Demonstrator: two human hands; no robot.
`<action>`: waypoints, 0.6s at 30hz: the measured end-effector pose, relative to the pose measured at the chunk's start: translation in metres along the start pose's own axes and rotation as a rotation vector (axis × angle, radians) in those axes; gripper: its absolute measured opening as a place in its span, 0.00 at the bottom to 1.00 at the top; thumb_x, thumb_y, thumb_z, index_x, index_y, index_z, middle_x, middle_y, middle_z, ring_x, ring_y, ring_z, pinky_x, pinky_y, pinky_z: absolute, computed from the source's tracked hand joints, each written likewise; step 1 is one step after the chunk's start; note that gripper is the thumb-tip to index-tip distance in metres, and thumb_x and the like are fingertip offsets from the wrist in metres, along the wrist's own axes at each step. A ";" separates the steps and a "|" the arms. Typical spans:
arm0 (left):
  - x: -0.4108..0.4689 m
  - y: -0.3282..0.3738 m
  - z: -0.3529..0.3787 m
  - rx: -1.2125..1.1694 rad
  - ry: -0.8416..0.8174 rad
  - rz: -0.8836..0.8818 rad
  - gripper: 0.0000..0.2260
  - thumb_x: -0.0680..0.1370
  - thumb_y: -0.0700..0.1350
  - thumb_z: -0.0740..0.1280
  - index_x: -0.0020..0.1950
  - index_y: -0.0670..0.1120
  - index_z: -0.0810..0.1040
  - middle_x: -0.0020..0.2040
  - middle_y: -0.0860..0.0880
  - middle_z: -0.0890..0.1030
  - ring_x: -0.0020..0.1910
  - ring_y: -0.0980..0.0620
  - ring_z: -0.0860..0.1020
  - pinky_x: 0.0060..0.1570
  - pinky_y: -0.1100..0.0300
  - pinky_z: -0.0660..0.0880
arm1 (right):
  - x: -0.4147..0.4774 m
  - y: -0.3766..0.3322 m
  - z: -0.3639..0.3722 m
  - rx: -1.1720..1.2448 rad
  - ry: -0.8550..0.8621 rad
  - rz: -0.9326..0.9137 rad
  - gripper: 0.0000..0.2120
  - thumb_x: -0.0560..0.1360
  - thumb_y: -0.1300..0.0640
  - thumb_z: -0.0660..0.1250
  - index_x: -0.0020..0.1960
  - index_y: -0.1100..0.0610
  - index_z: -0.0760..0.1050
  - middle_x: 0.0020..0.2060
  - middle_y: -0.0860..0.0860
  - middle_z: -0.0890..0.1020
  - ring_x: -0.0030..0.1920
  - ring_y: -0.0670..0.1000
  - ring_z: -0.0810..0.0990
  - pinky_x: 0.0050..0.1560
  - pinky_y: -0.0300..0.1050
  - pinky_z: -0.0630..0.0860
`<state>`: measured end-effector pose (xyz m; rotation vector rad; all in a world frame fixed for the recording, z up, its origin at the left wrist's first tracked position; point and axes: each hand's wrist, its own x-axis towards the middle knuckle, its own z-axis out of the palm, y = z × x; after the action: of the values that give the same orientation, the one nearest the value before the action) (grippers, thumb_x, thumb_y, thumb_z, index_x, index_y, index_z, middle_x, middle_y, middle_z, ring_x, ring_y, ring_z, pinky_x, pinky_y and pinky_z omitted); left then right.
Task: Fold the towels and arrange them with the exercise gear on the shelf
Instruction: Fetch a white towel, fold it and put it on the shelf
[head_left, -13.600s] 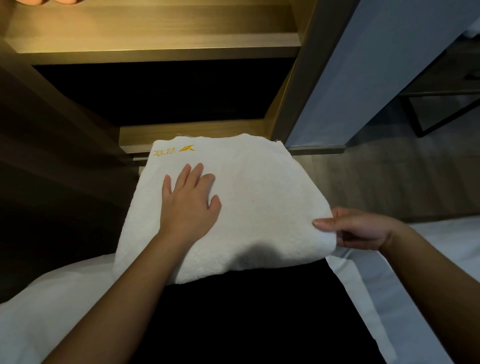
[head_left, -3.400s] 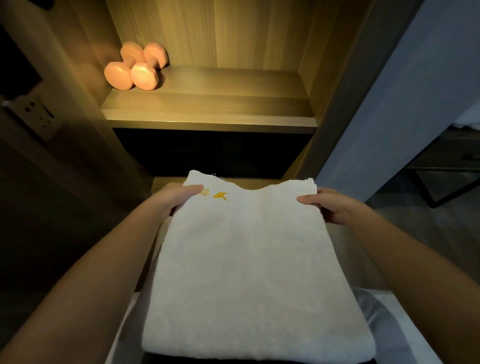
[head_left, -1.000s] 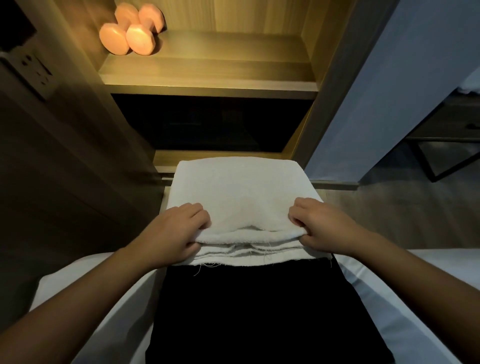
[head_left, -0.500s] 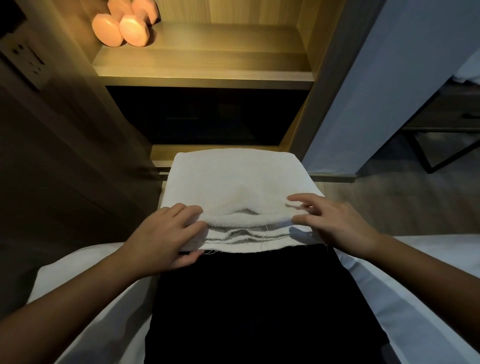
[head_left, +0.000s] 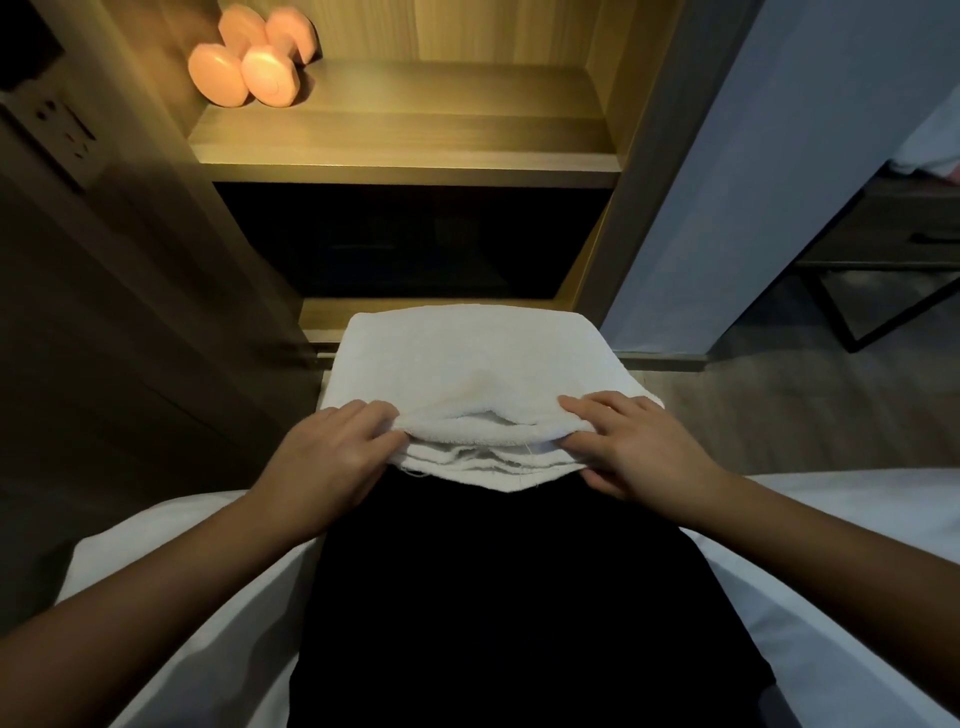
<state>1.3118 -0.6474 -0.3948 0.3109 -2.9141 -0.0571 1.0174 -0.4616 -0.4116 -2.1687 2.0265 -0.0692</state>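
Observation:
A folded white towel (head_left: 467, 369) lies on a black cloth (head_left: 514, 597) at the end of a bed, its layered edges facing me. My left hand (head_left: 332, 457) grips the near left corner, fingers on top and thumb underneath. My right hand (head_left: 628, 447) grips the near right corner the same way. The near edge is lifted slightly and bunched between my hands. Two pink dumbbells (head_left: 249, 62) sit side by side at the back left of the lit wooden shelf (head_left: 415, 156).
Below the shelf is a dark open compartment (head_left: 410, 244). A wall socket panel (head_left: 62, 135) is on the left. White bedding (head_left: 831, 519) spreads on both sides. A grey wall panel (head_left: 779, 156) and a dark side table (head_left: 883, 249) stand to the right.
The towel was folded over toward me into a thicker stack. In the last half second both hands closed in on the near corners and the near edge lifted a little.

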 end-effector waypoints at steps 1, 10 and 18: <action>0.004 -0.003 -0.005 -0.020 0.007 -0.011 0.14 0.78 0.47 0.59 0.49 0.43 0.83 0.47 0.42 0.81 0.40 0.45 0.79 0.32 0.56 0.76 | 0.003 -0.001 -0.001 -0.013 0.009 -0.001 0.17 0.78 0.48 0.65 0.66 0.46 0.76 0.74 0.52 0.68 0.71 0.55 0.69 0.68 0.51 0.66; 0.080 -0.069 -0.069 -0.004 -0.070 -0.076 0.10 0.74 0.42 0.74 0.54 0.46 0.84 0.52 0.47 0.78 0.45 0.47 0.79 0.38 0.50 0.78 | 0.076 0.023 -0.090 0.026 0.140 0.163 0.12 0.72 0.61 0.70 0.52 0.50 0.85 0.47 0.53 0.84 0.50 0.57 0.81 0.44 0.48 0.77; 0.199 -0.147 -0.150 0.138 -0.138 -0.254 0.11 0.75 0.44 0.73 0.56 0.47 0.83 0.53 0.45 0.79 0.51 0.45 0.77 0.51 0.53 0.74 | 0.167 0.075 -0.209 0.046 0.303 0.234 0.10 0.70 0.61 0.75 0.51 0.54 0.86 0.43 0.53 0.86 0.43 0.52 0.82 0.42 0.45 0.77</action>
<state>1.1836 -0.8357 -0.2165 0.7265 -3.0013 0.0877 0.9243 -0.6522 -0.2318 -1.9768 2.3993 -0.4331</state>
